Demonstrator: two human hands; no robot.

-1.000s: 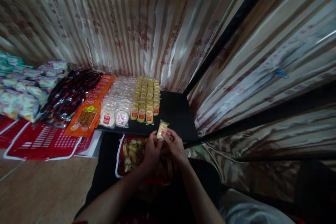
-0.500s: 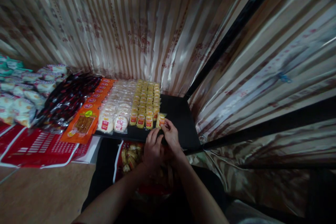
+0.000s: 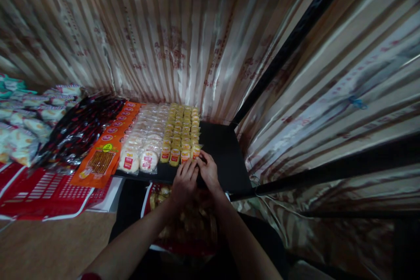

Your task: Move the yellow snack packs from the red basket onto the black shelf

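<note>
Small yellow snack packets (image 3: 175,138) with orange-red labels stand in close rows on a black shelf (image 3: 226,157). At the front of the rightmost row, one snack packet (image 3: 196,151) sits between my two hands. My right hand (image 3: 209,170) pinches its right side with thumb and finger. Bent fingers of my left hand (image 3: 185,179) press together at its lower left edge, partly covering the packet in front of the neighbouring row. Below my forearms, a red basket (image 3: 147,201) holds many more yellow packets, partly hidden by my arms.
Left of the yellow rows lie clear packs of round white crackers (image 3: 149,159), orange snack bags (image 3: 98,162), dark glossy packs (image 3: 78,127) and white bags (image 3: 24,140). Another red basket (image 3: 49,192) is below them. A striped curtain (image 3: 183,52) and black frame bar (image 3: 278,57) enclose the shelf.
The packet in my hands has moved back and left, from beside the rows into line at the front of the rightmost row. Both hands moved left with it, and the view shifted slightly.
</note>
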